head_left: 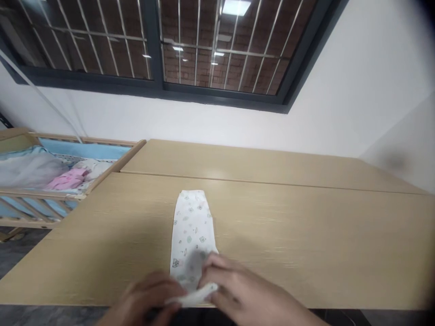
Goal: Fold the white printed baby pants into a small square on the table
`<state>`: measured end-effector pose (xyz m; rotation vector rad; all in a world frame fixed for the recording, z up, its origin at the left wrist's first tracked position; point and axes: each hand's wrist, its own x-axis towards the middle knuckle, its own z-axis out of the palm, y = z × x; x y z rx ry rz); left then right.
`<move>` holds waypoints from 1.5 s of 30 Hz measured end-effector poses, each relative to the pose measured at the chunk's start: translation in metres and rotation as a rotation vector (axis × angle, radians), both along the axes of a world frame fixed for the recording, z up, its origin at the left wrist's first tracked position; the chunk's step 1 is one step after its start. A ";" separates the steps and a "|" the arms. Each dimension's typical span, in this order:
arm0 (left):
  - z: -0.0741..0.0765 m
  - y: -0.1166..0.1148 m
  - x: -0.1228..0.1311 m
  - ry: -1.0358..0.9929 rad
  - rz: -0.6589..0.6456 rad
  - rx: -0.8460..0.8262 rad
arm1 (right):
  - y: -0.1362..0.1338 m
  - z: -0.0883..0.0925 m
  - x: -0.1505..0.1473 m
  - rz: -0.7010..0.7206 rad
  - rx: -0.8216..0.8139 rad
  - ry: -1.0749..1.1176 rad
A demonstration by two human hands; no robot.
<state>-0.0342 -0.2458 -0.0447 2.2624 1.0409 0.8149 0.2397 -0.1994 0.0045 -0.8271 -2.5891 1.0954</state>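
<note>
A small white baby garment [192,231] with a tiny printed pattern lies folded into a long narrow strip on the wooden table [306,226], running away from me. My left hand [146,299] and my right hand [238,292] meet at its near end by the table's front edge. Both hands pinch the near hem, and a fold of white cloth [197,296] shows between their fingers. The hands are blurred by motion.
A wooden baby crib [68,181] with blue lining, a pink garment [66,180] and grey netting stands at the left beside the table. A barred window [152,45] sits in the white wall behind. A seam crosses the tabletop farther back.
</note>
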 end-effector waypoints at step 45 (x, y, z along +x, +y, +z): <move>-0.083 0.039 0.054 0.584 0.577 0.558 | 0.226 -0.089 -0.057 0.035 0.442 -0.170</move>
